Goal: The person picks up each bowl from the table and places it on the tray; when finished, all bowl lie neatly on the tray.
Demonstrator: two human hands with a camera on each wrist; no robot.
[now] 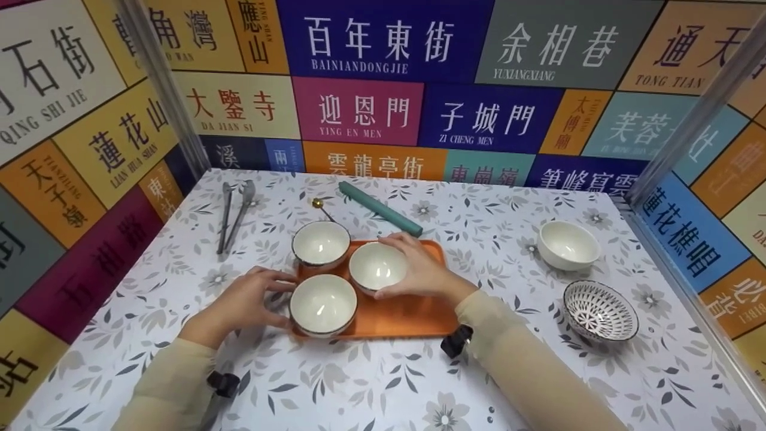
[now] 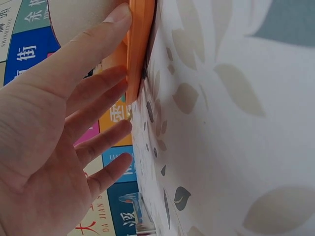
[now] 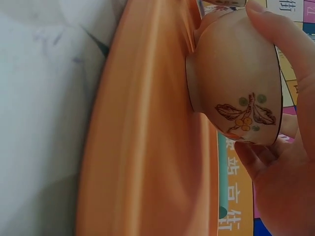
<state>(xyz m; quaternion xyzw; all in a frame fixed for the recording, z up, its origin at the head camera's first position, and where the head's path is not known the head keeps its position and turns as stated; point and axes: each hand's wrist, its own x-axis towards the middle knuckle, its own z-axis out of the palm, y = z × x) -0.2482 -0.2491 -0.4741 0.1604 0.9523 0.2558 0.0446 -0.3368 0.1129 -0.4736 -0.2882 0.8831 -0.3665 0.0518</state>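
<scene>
Three white bowls with dark rims stand together on an orange tray (image 1: pixel 407 316). My right hand (image 1: pixel 429 270) holds the right-hand bowl (image 1: pixel 378 266), thumb on the near side and fingers round the far side. Leaves and berries decorate the outside of that bowl (image 3: pixel 241 73) in the right wrist view, its foot close against the tray. My left hand (image 1: pixel 248 302) is beside the front-left bowl (image 1: pixel 323 304), its fingers spread and relaxed. In the left wrist view, the thumb and fingertips lie right at the tray edge (image 2: pixel 141 39). Behind sits the back-left bowl (image 1: pixel 321 244).
Grey tongs (image 1: pixel 232 218) lie at the back left. A green stick (image 1: pixel 383 209) and a thin gold-ended utensil (image 1: pixel 318 204) lie behind the tray. On the right stand a plain white bowl (image 1: pixel 567 245) and a patterned bowl (image 1: pixel 600 311). Sign-covered walls (image 1: pixel 359 111) enclose the table.
</scene>
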